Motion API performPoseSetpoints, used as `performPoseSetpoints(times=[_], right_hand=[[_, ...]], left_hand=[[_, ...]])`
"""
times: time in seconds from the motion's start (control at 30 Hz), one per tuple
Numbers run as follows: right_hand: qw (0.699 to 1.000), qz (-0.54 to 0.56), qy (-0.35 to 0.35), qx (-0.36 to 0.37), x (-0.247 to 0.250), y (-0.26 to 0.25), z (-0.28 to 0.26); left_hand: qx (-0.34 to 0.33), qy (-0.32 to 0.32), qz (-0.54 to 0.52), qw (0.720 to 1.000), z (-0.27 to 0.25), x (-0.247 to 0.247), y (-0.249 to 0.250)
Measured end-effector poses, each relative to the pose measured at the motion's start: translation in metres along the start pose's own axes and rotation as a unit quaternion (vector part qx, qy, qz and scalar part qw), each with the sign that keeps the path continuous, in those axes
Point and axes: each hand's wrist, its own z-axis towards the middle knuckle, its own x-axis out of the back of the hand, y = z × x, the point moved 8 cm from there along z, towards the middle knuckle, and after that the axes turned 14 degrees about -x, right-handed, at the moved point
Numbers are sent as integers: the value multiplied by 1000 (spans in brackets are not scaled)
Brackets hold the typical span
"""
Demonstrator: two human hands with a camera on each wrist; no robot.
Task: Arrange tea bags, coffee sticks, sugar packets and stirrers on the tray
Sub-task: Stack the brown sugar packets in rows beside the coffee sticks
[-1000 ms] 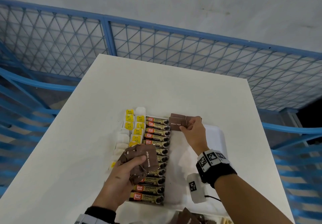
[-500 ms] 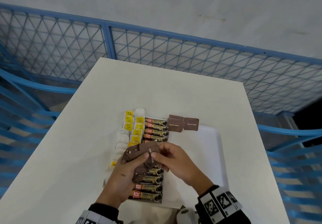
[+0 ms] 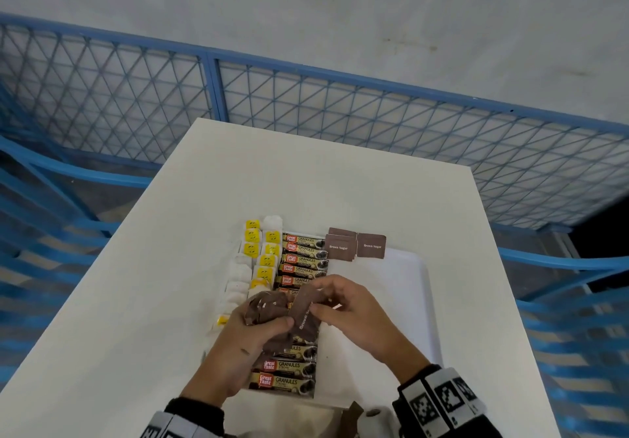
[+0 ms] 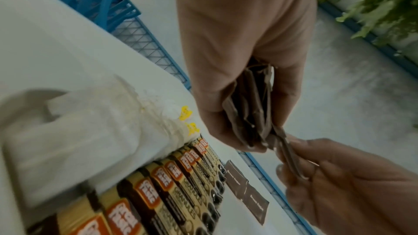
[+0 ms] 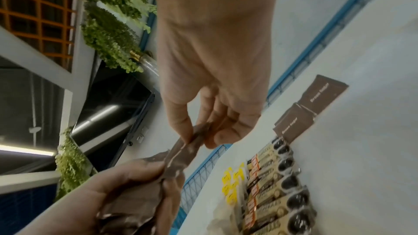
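Observation:
My left hand [image 3: 258, 321] grips a bundle of brown sugar packets [image 3: 269, 308] over the near half of the white tray [image 3: 405, 301]. My right hand [image 3: 340, 304] pinches one brown sugar packet [image 3: 306, 315] at the bundle's right edge; thumb and forefinger close on it in the right wrist view [image 5: 192, 140]. The bundle [image 4: 251, 110] fans out of my left fist in the left wrist view. On the tray lie a column of coffee sticks [image 3: 299, 267], tea bags [image 3: 258, 253] with yellow tags to their left, and laid brown sugar packets [image 3: 355, 246] at the far edge.
The tray sits on a white table [image 3: 340, 182] ringed by a blue mesh fence [image 3: 306, 103]. More brown packets [image 3: 354, 413] lie at the near table edge between my wrists. The tray's right half [image 3: 391, 281] is bare white.
My right hand left the packets laid at the tray's far edge and came back to the bundle in my left hand, where it now pinches one packet.

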Motion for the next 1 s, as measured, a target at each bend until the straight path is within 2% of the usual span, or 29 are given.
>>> performPoseSetpoints(times=[0.07, 0.13, 0.3, 0.37, 0.43, 0.53, 0.63, 1.0], right_hand=[[999, -52, -8, 15, 4, -4, 0], [999, -53, -11, 3, 12, -3, 2], [993, 104, -34, -46, 31, 8, 10], [982, 180, 3, -63, 47, 20, 18], [968, 223, 70, -86, 67, 39, 28], [956, 193, 186, -122, 99, 67, 42], [939, 176, 264, -136, 124, 83, 54], [924, 84, 344, -147, 143, 93, 82]], left_hand=[[4, 0, -8, 1000, 1, -1, 1], [24, 8, -32, 999, 2, -2, -1], [66, 18, -110, 992, 1, -5, -14], [62, 26, -111, 992, 0, -3, -14], [55, 36, -122, 990, 1, 0, -15], [61, 31, -149, 986, 1, 1, -13], [53, 15, -158, 986, 1, 1, -10], [45, 7, -116, 992, 4, 2, -14]])
